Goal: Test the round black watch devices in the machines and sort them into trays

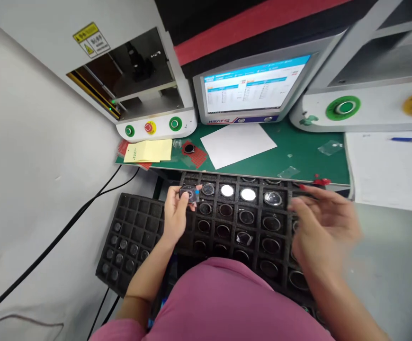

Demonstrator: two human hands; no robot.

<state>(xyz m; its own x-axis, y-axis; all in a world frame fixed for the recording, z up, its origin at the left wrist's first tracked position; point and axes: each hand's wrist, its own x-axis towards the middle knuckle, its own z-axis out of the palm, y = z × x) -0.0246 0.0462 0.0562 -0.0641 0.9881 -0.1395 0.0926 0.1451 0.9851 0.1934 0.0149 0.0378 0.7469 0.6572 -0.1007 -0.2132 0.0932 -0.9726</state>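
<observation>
The fingers of the left hand (174,213) are closed on a dark round piece (188,193) with a bit of blue at its edge, the thumb pressed across its face. It is held up over the near edge of the table (307,137). The right hand (325,229) is blurred, thumb and forefinger slightly bent and close together; I can't tell whether anything is pinched there. Under both hands lies a black foam tray (260,208) of round pieces, two showing bright white. A second foam tray (135,218) sits to the left, partly filled. Farther back on the table are a white sheet (239,144), yellow paper (148,151) and a lit monitor (255,90).
</observation>
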